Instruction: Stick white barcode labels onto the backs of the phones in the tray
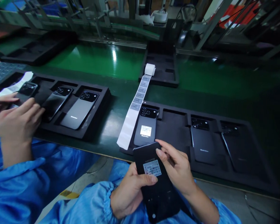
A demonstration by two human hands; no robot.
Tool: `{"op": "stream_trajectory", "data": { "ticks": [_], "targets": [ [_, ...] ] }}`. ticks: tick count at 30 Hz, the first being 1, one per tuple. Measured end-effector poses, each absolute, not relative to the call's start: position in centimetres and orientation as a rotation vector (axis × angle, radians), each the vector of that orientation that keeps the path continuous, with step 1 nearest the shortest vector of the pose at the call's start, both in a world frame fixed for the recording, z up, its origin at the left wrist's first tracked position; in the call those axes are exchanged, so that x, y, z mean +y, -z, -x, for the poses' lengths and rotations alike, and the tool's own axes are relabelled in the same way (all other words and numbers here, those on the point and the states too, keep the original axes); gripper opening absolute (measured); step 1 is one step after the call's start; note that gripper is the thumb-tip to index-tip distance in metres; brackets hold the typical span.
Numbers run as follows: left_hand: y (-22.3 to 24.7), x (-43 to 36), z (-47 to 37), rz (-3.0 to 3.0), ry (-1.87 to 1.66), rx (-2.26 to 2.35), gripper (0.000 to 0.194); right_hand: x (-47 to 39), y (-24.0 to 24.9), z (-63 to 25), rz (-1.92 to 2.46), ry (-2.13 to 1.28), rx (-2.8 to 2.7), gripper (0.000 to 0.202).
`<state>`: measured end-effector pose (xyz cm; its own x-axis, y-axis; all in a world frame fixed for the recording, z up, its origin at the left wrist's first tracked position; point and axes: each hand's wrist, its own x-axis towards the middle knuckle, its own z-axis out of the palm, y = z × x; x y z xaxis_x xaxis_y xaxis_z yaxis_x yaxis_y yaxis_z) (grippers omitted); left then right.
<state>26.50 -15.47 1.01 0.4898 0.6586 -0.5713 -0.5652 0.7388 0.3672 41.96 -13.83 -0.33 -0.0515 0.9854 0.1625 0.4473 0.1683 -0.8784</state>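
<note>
A black smartphone [163, 196] is tilted over my lap, its back up and camera end toward me. A printed label [152, 168] sits on its back, near the far end. My left hand [133, 189] grips one long side, thumb lying across the label's lower edge. On the opposite side, my right hand [177, 165] pinches the far corner between thumb and fingers. Just beyond lies another labelled phone [140, 138] in a black foam tray [175, 124]. A strip of labels [138, 99] runs alongside that phone from a small roll [150, 69].
Two more phones [203, 143] rest in the tray's right slots. At left, a co-worker's hands [18, 121] work over another foam tray [102, 93] of phones. A further black tray [158, 59] stands on the green surface [95, 62], behind the label strip. Metal frames line the back.
</note>
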Motion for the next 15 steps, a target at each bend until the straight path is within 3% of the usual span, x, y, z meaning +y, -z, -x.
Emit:
{"op": "stream_trajectory", "data": {
  "ticks": [5,9,15],
  "targets": [
    [-0.6,-15.4,-26.4,-0.101,-0.765,0.742,0.072,-13.7,-0.4,-42.1,1.347,-1.058,-1.693,0.061],
    [-0.4,-15.4,-26.5,-0.080,-0.731,0.755,0.071,-13.0,-0.3,-42.2,1.299,-0.971,-1.711,0.036],
    [-1.4,-14.5,-27.0,-0.090,-0.703,0.748,0.047,-11.7,-1.1,-43.9,1.344,-1.149,-1.545,0.033]
  ]
}}
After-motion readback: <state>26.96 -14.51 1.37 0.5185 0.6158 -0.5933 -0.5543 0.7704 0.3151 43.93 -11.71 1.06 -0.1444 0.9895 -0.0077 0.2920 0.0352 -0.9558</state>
